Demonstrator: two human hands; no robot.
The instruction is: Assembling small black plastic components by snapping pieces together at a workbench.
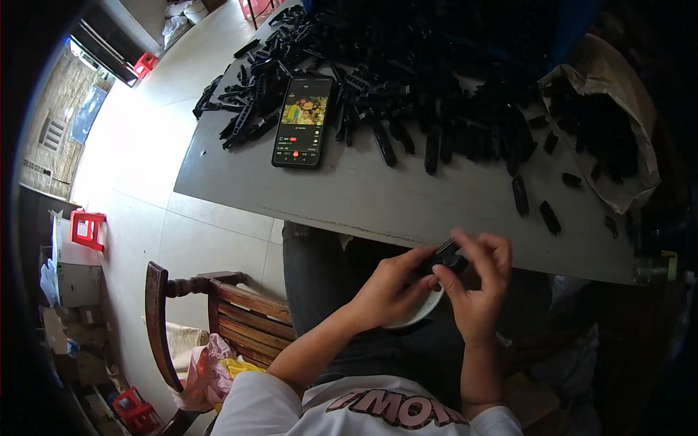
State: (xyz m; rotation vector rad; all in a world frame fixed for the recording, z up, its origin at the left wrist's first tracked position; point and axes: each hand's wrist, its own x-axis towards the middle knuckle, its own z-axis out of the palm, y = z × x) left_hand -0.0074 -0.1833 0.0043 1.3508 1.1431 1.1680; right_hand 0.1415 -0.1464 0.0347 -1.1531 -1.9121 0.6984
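My left hand (392,287) is closed around a small black plastic part (447,256), just in front of the table's near edge. My right hand (478,287) pinches the same part from the other side, its thumb pressed on it and the index finger, a little blurred, at the top. Much of the part is hidden by the fingers, so its full shape cannot be made out. Below both hands, the rim of a white round container (422,314) shows over my lap.
On the grey table (349,192) lies a large heap of black plastic parts (436,109). A lit phone (302,122) rests at its left. An opened brown paper bag (640,182) holds more dark parts at right. A wooden chair (247,305) with cloths stands at my left.
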